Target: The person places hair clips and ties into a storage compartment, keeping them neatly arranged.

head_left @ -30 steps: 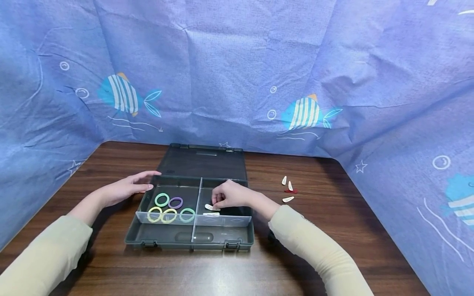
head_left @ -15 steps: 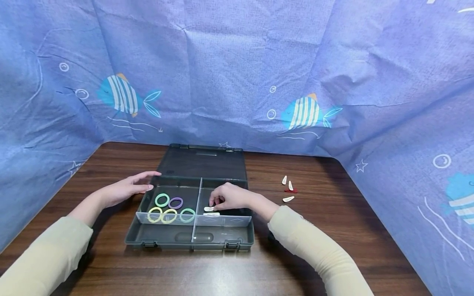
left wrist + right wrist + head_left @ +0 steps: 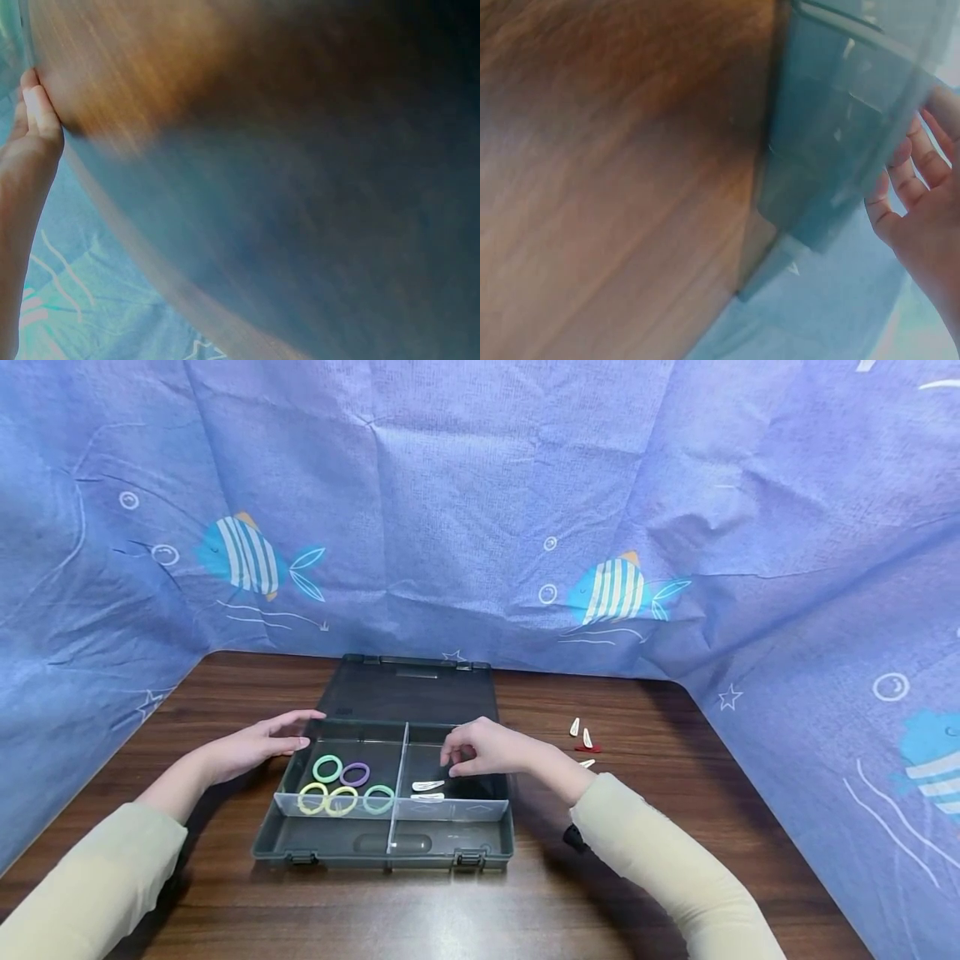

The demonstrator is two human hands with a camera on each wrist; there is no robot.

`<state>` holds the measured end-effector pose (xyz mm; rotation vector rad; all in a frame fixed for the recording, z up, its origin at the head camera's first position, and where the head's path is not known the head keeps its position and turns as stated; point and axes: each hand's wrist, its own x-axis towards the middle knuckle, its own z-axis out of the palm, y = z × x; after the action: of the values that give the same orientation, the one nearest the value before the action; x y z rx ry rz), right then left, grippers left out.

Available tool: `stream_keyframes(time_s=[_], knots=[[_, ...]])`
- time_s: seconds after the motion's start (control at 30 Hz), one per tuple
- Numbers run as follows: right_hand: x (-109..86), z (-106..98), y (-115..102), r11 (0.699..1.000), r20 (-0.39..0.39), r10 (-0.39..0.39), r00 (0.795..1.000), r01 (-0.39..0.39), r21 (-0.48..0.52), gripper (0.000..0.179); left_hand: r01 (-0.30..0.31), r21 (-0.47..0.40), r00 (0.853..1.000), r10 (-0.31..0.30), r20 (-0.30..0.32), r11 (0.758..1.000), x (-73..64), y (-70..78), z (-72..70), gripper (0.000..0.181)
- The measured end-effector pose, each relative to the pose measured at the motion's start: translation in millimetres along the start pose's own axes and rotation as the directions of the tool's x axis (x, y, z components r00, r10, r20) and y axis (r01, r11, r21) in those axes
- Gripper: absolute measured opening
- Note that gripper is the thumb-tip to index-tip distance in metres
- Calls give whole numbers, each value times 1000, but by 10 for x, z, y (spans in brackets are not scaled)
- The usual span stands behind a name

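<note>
Two white hair clips (image 3: 428,786) lie in a grey box (image 3: 322,832), right rear compartment (image 3: 486,787), long axes left-to-right, tip direction too small to tell; right hand (image 3: 483,746) near, loosely bent, holding nothing; left hand (image 3: 252,747) relaxed, unclasped, at left rear corner.

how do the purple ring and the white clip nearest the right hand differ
The purple ring is round with an open middle; the white clip is narrow and elongated. The purple ring sits in the back left compartment, the white clip in the back right compartment. Both lie inside the open box.
</note>
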<state>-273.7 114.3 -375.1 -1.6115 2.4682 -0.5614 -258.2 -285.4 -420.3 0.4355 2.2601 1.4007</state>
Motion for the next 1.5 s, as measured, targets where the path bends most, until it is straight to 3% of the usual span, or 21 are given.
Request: stream_keyframes(time_s=[0.3,0.73,0.97,1.5], knots=[[-263,-256,4,998,-34,32,999,-30,52,13,4,0,1000,-4,4,1000,-1,-3,-7,51],[-754,-573,92,992,-146,109,983,-98,75,12,11,8,1000,-11,8,1000,-13,1,-20,51],[-1014,-625,182,993,-213,117,970,-117,14,13,12,2,1000,-12,4,1000,-2,-2,-8,51],[-1460,-583,498,971,-302,235,924,-236,33,19,0,0,1000,0,13,1000,9,-19,-12,51]])
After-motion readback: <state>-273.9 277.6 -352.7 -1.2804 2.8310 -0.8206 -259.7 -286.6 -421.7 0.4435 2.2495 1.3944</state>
